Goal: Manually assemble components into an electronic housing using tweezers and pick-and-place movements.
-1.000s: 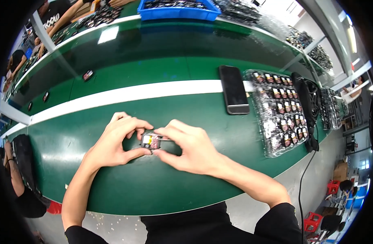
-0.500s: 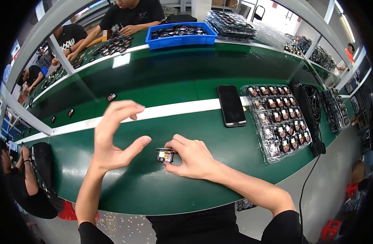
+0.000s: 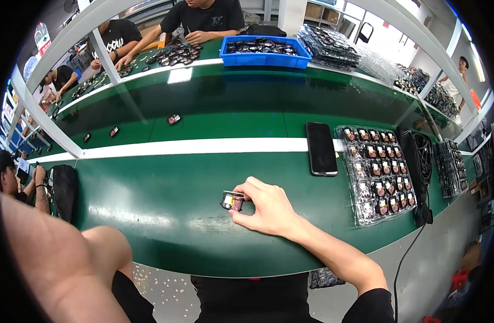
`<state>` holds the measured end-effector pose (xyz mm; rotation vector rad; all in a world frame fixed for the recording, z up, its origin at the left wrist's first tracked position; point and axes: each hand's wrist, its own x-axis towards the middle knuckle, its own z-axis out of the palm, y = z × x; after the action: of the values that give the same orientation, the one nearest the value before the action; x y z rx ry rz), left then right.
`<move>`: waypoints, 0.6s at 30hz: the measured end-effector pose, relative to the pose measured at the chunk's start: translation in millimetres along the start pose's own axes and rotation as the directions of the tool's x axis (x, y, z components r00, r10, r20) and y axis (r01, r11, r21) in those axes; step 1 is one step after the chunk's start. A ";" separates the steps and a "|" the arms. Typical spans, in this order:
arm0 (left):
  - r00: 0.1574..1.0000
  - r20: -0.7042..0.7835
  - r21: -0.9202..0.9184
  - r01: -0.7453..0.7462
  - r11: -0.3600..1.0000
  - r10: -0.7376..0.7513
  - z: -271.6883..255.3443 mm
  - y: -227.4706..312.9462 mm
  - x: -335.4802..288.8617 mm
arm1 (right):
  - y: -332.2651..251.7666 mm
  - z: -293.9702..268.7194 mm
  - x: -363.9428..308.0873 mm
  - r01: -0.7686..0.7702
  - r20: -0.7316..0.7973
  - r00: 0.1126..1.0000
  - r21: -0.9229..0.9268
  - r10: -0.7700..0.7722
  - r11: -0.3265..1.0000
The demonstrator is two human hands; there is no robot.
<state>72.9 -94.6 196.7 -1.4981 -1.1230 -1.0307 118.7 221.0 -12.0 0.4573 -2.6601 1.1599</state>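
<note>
My right hand (image 3: 265, 210) rests on the green bench (image 3: 166, 204) and pinches a small black part with a red face (image 3: 232, 201) between thumb and fingertips, holding it on the surface. My left arm (image 3: 69, 264) is raised close to the camera at the lower left. Only its forearm and elbow show, and the hand itself is out of the picture.
A black phone (image 3: 320, 148) lies right of centre on the white stripe. Beside it is a clear tray of several small parts (image 3: 379, 172), then a black cable (image 3: 414, 237). A blue bin (image 3: 263, 51) and other people sit across. Loose parts (image 3: 173, 119) lie on the belt.
My left hand let go of the part, lifted away and swung up out of view. My right hand stays on the bench with the part.
</note>
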 end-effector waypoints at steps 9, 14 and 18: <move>0.998 -0.026 0.016 0.052 0.999 -0.052 21.6 -4.5 9.3 | -1.2 -1.5 8.7 0.012 -0.001 1.000 0.022 -0.012 1.000; 0.991 -0.025 0.045 -0.129 0.991 0.130 61.1 -28.9 11.2 | 6.9 -9.2 7.8 -0.048 0.045 0.998 -0.005 0.048 0.999; 0.976 -0.004 0.122 -0.215 0.969 0.218 69.3 -43.2 44.9 | -0.8 -5.0 4.3 0.008 0.044 0.999 0.020 -0.009 1.000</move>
<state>45.9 -14.6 236.3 -1.4754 -0.9674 -0.8102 115.3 223.3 -6.8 0.5032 -2.6833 1.1881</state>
